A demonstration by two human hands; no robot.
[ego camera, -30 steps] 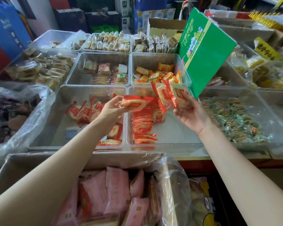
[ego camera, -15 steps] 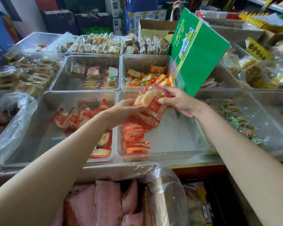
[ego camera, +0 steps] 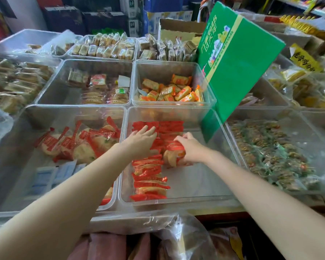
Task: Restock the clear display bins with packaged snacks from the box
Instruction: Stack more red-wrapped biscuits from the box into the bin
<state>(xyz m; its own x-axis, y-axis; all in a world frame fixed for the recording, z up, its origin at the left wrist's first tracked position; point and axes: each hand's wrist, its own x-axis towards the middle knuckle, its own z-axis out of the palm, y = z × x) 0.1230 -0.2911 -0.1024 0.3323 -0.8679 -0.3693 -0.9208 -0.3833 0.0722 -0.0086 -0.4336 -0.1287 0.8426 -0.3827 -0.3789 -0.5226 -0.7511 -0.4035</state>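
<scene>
Clear plastic, shiny film and printed card

The near middle bin [ego camera: 221, 132] is clear, smooth hard plastic with a glossy wall; the red-ended snack packs [ego camera: 148, 177] standing in it wear shiny, crinkled transparent film. The orange packs [ego camera: 176, 91] in the bin beyond look like glossy foil-like wrap. To the right, the green box [ego camera: 240, 59] is smooth printed cardboard with a slight sheen. At the near edge, a thin wrinkled clear plastic bag [ego camera: 186, 235] lines the box of matt pink packs [ego camera: 107, 246].

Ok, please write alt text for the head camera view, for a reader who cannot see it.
Both hands reach into a clear display bin: the right hand sets down red-wrapped rice crackers beside a neat row of the same packets, while the left hand lies flat on that row. Other snack bins surround it.
</scene>
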